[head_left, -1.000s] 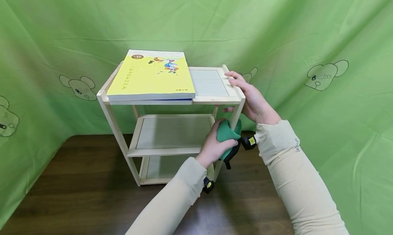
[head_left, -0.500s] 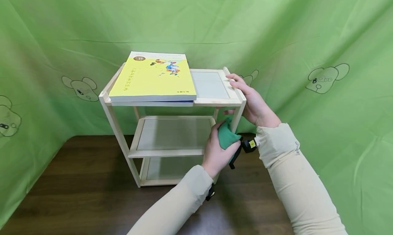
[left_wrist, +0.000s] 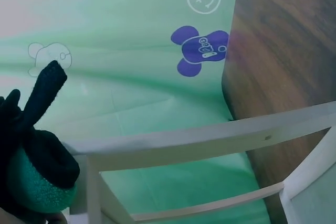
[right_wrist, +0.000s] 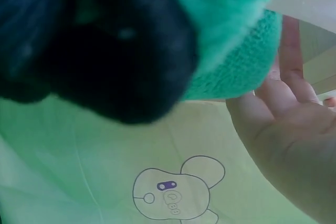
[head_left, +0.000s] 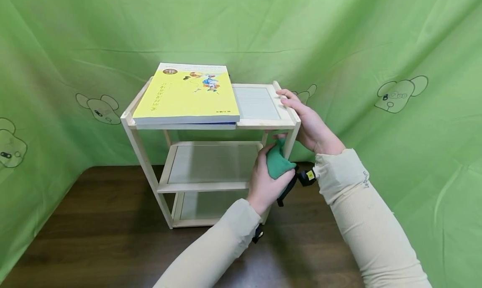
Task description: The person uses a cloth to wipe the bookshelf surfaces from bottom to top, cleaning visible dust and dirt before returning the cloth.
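My left hand grips a fuzzy green-and-black cloth wrapped against the front right leg of a pale wooden shelf. In the left wrist view, the bunched cloth has a black strip sticking up. Higher on the right side, my right hand holds the top shelf's side rail, with two fingers over it and a fingertip showing beneath. The right wrist view shows the cloth close to the right palm. Part of the left fingers is hidden behind the cloth.
A yellow-covered book tops a stack on the left of the upper shelf, slightly past its front edge. Two lower tiers, including the middle shelf, lie below. A green curtain hangs close behind; dark wooden floor surrounds the legs.
My left hand has shifted slightly right, and the cloth has slid a little up the leg toward the top shelf. My right hand keeps its hold on the rail.
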### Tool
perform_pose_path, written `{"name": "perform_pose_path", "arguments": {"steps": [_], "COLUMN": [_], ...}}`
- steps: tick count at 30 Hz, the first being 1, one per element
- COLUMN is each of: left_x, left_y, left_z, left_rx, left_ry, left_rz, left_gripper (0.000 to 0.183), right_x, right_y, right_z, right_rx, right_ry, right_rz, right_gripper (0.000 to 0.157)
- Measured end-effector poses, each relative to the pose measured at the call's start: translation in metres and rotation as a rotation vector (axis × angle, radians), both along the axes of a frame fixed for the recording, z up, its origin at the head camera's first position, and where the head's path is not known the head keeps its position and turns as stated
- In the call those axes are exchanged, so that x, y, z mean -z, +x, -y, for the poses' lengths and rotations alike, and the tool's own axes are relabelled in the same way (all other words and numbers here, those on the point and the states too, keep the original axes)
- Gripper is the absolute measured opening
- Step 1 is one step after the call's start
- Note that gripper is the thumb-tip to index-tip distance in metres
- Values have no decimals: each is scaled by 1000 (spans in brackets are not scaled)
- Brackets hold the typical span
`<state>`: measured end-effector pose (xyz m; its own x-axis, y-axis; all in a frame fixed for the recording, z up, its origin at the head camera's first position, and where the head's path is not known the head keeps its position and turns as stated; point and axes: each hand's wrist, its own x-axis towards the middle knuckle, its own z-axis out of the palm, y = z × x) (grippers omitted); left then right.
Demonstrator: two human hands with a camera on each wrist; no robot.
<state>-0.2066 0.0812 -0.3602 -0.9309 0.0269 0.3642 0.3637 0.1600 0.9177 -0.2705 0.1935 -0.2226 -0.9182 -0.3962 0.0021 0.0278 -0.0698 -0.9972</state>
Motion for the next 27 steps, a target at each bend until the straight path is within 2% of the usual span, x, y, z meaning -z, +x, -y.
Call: {"name": "perform_pose_path", "arguments": {"steps": [7,12,18,23,27], "left_x": [-15,-31,-49,-57,-59], "left_y": [-2,-5,-7,-5,-5], "left_z": [2,2,3,3,1], "left_rx": [20,42,17,5,-39], "left_ry": [33,80,67,65,26], "left_rz": [7,-57,-140,-126,-136], "left_gripper": [76,77,77,79,76], "right_x": [0,1,0,0,-2], "right_y": [-3,-4,-4,-3,-2], "right_z": [1,0,2,2,2], "right_rx": [21,22,21,44,50], "right_ry": [40,47,36,72,77], "right_rz": [-24,-30,-47,-55,-57], "right_gripper": [34,35,37,39,40]}}
